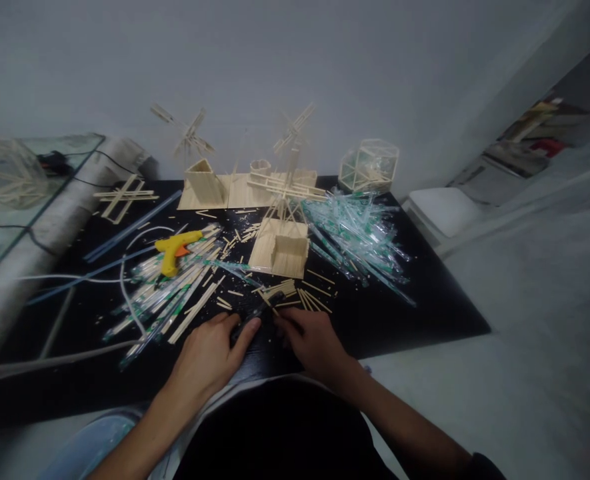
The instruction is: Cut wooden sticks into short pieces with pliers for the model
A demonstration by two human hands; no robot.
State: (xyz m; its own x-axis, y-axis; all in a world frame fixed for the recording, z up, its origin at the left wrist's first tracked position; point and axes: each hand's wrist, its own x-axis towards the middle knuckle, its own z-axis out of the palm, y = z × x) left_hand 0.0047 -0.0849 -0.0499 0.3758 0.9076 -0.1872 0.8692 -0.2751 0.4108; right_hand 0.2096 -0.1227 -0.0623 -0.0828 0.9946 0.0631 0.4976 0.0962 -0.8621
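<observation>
My left hand (215, 350) is closed round a dark hand tool (259, 312), whose narrow end points away to the upper right; its exact kind is blurred. Pinched in my right hand (315, 340) is a thin wooden stick (269, 300), which meets the end of the tool. Just beyond the hands lie short cut sticks (315, 300) and a small bundle of sticks (285, 288). Behind these stands a windmill-like stick model (287, 190) on a wooden base (262, 250) with a low wooden enclosure (291, 252).
A yellow glue gun (177, 250) rests on wrapped sticks (175, 293) at left, its white cord (123, 280) looping forward. Clear green-marked wrappers (357, 230) are heaped at right. More wooden models (207, 183) stand against the wall. A white stool (442, 210) is beyond the black table (439, 313).
</observation>
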